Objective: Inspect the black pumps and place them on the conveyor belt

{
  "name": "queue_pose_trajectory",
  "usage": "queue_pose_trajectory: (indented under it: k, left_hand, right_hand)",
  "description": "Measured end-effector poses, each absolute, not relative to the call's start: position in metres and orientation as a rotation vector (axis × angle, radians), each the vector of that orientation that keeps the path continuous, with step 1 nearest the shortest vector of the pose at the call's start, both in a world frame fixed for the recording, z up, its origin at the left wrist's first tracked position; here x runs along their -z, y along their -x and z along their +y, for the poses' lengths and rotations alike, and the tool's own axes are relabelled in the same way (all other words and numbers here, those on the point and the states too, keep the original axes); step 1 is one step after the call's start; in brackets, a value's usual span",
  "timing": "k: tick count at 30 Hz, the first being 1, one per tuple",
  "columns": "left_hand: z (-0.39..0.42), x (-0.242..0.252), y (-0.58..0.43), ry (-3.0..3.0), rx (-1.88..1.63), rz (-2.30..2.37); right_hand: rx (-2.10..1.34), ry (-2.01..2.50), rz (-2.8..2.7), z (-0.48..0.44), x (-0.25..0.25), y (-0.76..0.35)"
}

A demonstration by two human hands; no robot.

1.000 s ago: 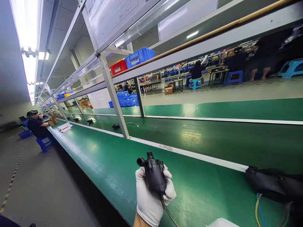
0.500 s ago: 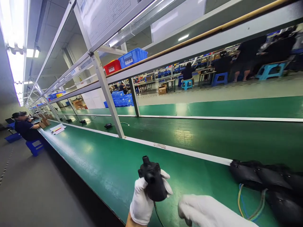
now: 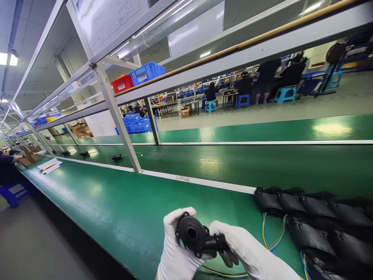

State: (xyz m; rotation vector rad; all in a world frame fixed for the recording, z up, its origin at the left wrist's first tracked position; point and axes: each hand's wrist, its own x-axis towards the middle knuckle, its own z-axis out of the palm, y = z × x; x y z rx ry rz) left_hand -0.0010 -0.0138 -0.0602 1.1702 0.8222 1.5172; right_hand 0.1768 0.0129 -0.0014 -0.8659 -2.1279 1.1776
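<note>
Pump (image 3: pixel 196 236) now tilted, right hand (image 3: pixel 250 254) joined

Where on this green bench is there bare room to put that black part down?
Bare green table runs from the left hand out to the papers, bounded by the white strip. Crowded: beside the right hand, where black parts with coloured wires lie packed. Both hands hold the black pump part.

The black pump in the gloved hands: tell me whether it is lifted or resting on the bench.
Lifted: the black pump is gripped between left hand and right hand.
</note>
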Motion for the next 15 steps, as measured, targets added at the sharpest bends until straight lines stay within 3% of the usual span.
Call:
queue_pose_trajectory:
  k: [15]
  left_hand:
    - [-0.016, 0.0626, -0.0011, -1.349, -1.6, 1.094]
  right_hand:
    - [-1.248, 0.846, -2.088, 0.0186, 0.0105, -0.1766]
